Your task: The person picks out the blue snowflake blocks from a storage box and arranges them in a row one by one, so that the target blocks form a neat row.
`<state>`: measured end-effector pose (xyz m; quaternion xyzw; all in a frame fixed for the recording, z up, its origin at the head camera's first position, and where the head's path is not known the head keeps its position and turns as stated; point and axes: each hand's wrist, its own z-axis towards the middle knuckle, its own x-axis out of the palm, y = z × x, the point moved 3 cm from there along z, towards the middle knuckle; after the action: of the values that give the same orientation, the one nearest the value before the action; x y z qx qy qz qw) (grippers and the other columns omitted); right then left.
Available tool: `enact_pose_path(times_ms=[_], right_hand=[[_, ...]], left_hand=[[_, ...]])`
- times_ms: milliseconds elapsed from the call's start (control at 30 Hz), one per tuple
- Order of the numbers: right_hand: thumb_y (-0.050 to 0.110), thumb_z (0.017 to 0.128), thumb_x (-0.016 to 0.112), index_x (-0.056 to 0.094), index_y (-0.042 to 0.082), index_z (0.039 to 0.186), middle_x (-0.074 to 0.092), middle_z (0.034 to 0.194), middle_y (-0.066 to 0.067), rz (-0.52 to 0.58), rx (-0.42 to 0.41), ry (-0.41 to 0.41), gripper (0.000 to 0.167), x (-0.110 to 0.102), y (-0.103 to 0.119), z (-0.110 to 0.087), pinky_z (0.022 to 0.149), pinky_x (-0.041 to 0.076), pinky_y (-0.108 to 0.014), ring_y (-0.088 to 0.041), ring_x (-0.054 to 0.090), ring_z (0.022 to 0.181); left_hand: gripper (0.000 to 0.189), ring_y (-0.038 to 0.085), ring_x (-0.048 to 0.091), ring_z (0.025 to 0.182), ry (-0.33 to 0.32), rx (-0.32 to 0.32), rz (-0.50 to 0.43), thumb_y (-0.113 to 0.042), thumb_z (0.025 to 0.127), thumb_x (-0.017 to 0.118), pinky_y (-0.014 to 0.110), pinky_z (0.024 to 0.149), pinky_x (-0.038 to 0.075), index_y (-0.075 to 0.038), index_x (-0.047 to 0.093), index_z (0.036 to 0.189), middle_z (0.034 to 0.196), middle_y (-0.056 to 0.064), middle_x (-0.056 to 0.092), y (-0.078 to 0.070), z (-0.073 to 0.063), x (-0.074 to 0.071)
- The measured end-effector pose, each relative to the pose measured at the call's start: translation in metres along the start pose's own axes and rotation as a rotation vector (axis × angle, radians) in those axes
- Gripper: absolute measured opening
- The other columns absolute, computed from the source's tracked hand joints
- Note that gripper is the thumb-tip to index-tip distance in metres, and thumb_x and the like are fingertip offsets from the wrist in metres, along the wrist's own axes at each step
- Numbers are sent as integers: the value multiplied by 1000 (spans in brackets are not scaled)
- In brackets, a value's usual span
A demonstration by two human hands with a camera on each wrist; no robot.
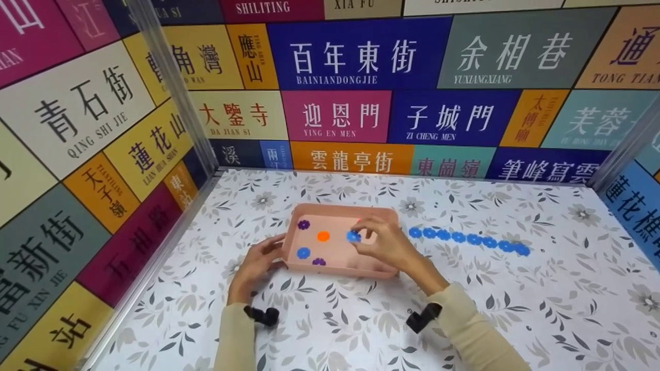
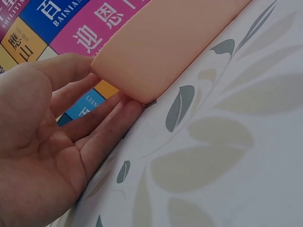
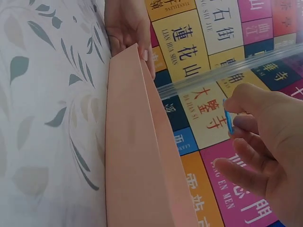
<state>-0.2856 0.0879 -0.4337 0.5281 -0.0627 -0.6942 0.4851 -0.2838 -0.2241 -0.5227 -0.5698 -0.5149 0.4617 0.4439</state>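
Observation:
A pink tray (image 1: 340, 270) rests on the patterned table. My left hand (image 1: 258, 265) holds its left end, fingers and thumb against the wall; in the left wrist view that hand (image 2: 52, 127) reaches the tray's corner (image 2: 142, 71). Over the tray's right half, my right hand (image 1: 384, 245) pinches a blue flower-shaped piece (image 1: 353, 236) between thumb and fingers. The right wrist view shows the piece (image 3: 228, 118) edge-on at the fingertips. In the tray lie purple flower pieces (image 1: 303, 224), an orange piece (image 1: 323, 236) and a blue one (image 1: 303, 253). A red piece is mostly hidden by the right hand.
To the tray's right, a row of several blue flower pieces (image 1: 459, 237) runs across the table (image 1: 340, 319). Walls with coloured name panels (image 1: 358, 54) stand behind and at both sides. Black straps (image 1: 424, 317) sit at the wrists.

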Motion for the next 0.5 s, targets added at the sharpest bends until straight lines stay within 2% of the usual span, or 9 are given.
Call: enact_pose_path(times_ms=[133,233,500], right_hand=[[9,77,82,75,6,105,70,103,-7,-29,-55,-57,29,-19,-7,-11,68,57,-22,-18,64,79],[6,76,81,75,4,103,70,100,-8,-43,-62,-96,28,-36,-12,-17,67,56,-22,-18,64,78],[7,79,81,76,8,108,72,106,-7,-117,41,-178,30,-83,-30,-35,64,52,-21,-18,64,80]], left_hand=[[50,27,63,122,-4,23,8,-10,93,64,38,94,60,-15,57,142,142,14,60,-1,1,0],[50,26,63,122,-10,10,17,-11,92,65,38,93,60,-17,58,141,141,12,60,0,1,-1],[50,25,62,124,-13,-19,30,-14,92,65,37,95,60,-20,57,141,143,9,59,1,1,-1]])
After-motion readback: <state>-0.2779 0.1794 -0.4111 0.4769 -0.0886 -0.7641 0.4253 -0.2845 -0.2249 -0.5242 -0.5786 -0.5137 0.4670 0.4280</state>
